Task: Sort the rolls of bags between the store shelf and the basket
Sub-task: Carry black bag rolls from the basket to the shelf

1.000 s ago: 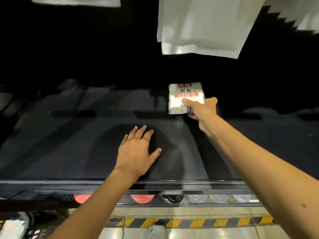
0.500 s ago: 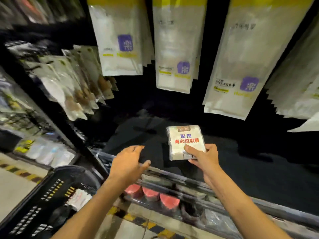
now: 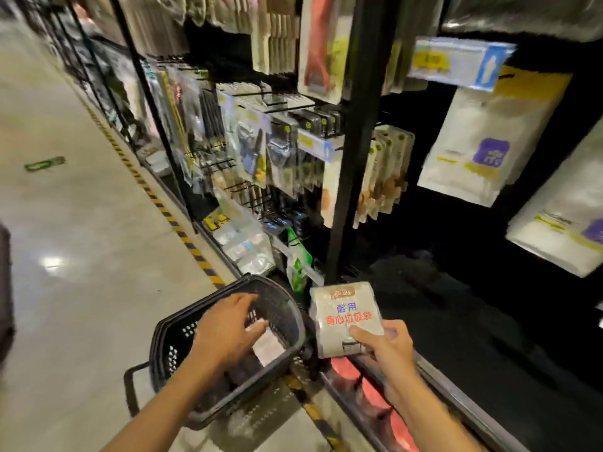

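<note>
The pack of bag rolls (image 3: 345, 313), a flat whitish packet with red and blue print on its face, is in the air above the front edge of the store shelf (image 3: 473, 324), just to the right of the basket (image 3: 290, 308). The right hand (image 3: 390, 349) grips it by its lower right corner, thumb pressed on the printed face and the other fingers curled behind it, so the pack stands nearly upright with its label towards the camera. The left hand (image 3: 226, 332) hangs over the open mouth of the basket with its fingers spread and loose, holding nothing; whether it touches anything inside cannot be told. Beneath its thumb a second white pack (image 3: 270, 346) lies in the bottom of the black mesh basket, which sits on the pale floor (image 3: 81, 256) against the foot of the shelf. The shelf top is dark, and below its metal front rail (image 3: 463, 407) some red rounded items (image 3: 370, 394) show. A black upright post (image 3: 355, 158) rises behind the held pack, with large white hanging packets (image 3: 479, 148) to its right and smaller blurred goods on hooks to its left. A yellow-and-black striped line (image 3: 182, 231) runs along the floor beside the shelving.
</note>
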`<state>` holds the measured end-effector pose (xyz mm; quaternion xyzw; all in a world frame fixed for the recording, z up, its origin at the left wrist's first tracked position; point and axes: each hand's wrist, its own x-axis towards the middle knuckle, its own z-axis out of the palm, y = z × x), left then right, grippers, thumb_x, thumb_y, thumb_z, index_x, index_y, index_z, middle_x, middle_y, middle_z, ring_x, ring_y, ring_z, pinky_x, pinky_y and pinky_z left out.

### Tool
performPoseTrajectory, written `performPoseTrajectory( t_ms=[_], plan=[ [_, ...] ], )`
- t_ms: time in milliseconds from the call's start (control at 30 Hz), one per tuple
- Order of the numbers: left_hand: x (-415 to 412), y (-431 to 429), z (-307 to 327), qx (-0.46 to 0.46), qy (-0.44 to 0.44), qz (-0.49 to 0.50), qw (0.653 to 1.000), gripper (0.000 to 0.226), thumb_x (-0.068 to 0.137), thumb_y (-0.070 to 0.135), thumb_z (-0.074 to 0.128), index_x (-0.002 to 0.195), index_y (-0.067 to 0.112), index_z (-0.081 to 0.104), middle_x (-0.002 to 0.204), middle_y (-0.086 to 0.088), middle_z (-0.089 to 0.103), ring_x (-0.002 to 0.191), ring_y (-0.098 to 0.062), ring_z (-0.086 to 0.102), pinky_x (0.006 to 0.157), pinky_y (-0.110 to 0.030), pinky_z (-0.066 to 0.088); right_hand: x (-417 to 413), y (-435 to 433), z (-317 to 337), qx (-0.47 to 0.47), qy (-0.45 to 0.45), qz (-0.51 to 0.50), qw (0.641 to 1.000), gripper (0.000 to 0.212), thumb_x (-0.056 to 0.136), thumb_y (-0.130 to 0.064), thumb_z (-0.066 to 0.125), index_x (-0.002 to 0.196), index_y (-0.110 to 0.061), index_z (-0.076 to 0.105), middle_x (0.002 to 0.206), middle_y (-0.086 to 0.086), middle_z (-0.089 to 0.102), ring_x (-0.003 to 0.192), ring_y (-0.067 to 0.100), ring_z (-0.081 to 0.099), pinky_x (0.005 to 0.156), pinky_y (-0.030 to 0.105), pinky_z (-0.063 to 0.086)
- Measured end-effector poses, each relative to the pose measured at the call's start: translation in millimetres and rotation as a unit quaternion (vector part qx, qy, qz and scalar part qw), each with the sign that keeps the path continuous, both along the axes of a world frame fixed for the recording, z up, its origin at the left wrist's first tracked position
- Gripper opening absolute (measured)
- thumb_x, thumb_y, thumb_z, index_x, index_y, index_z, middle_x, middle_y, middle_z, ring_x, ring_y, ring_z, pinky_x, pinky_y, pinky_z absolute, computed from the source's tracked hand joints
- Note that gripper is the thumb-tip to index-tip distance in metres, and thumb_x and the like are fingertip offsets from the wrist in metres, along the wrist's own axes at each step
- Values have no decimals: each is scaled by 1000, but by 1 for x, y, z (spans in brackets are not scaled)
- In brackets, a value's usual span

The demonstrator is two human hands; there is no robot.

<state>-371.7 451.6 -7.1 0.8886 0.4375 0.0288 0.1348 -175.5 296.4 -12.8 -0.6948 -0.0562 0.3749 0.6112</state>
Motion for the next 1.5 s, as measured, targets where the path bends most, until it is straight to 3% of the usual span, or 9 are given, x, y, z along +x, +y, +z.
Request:
performPoseTrajectory(
  t_ms=[133, 333, 500, 633, 767, 933, 1133, 1233, 1500],
  plan=[
    [-68, 38, -8, 6, 4, 49, 999, 59, 90, 55, 46, 141, 26, 38, 141, 4, 45, 126, -17, 45, 100, -30, 37, -51, 65, -17, -3, 39, 52, 998, 45, 74, 1, 75, 104, -8, 42, 101, 14, 64, 84, 26, 63, 60, 34, 49],
    [-128, 79, -25, 1, -18, 117, 993, 56, 86, 53, 53, 135, 26, 46, 131, 4, 54, 116, -18, 52, 92, -30, 43, -95, 138, -33, -24, 51, 91, 994, 37, 76, 7, 71, 95, -9, 43, 89, 16, 63, 66, 20, 60, 46, 28, 50],
    [-133, 116, -52, 0, -21, 152, 988, 59, 88, 56, 47, 139, 27, 40, 138, 5, 49, 123, -15, 47, 98, -28, 39, -97, 191, -59, -51, 60, 119, 990, 47, 74, 8, 72, 105, -8, 41, 104, 21, 62, 77, 28, 62, 64, 36, 51],
    [-120, 151, -79, -24, -24, 186, 982, 59, 90, 53, 48, 141, 25, 38, 141, 3, 46, 127, -17, 44, 102, -28, 36, -80, 239, -93, -93, 75, 143, 982, 47, 73, 9, 72, 104, -8, 41, 113, 22, 60, 83, 28, 61, 62, 35, 50],
    [-109, 185, -126, -54, -27, 250, 966, 56, 85, 47, 54, 132, 18, 52, 131, -4, 56, 118, -24, 54, 98, -33, 42, -56, 299, -137, -141, 85, 172, 971, 51, 74, 12, 70, 109, -8, 38, 122, 19, 56, 77, 19, 58, 53, 31, 49],
    [-109, 220, -224, -84, -3, 278, 957, 56, 81, 49, 44, 116, 10, 64, 116, -11, 65, 106, -32, 62, 91, -42, 50, -34, 363, -225, -203, 75, 233, 948, 51, 74, 14, 69, 111, -4, 40, 115, 17, 56, 73, 19, 58, 55, 31, 48],
    [-145, 248, -352, -106, 60, 263, 957, 63, 82, 51, 40, 121, 6, 61, 126, -17, 58, 118, -38, 53, 98, -53, 43, -23, 410, -363, -268, 42, 261, 926, 49, 78, 8, 69, 112, -8, 38, 113, 14, 57, 96, 27, 59, 74, 37, 50],
    [-160, 252, -407, -113, 71, 243, 961, 63, 81, 51, 42, 123, 6, 59, 131, -17, 55, 125, -39, 47, 103, -56, 35, -21, 419, -429, -291, 27, 271, 917, 48, 80, 6, 68, 109, -11, 34, 119, 15, 57, 97, 23, 56, 80, 37, 48],
    [-179, 244, -484, -77, 64, 227, 969, 62, 84, 52, 45, 124, 6, 55, 137, -16, 49, 137, -34, 29, 112, -56, 19, -29, 423, -540, -336, 39, 242, 909, 49, 81, 7, 66, 108, -15, 31, 109, 7, 58, 76, 8, 58, 49, 17, 53]
  ],
)
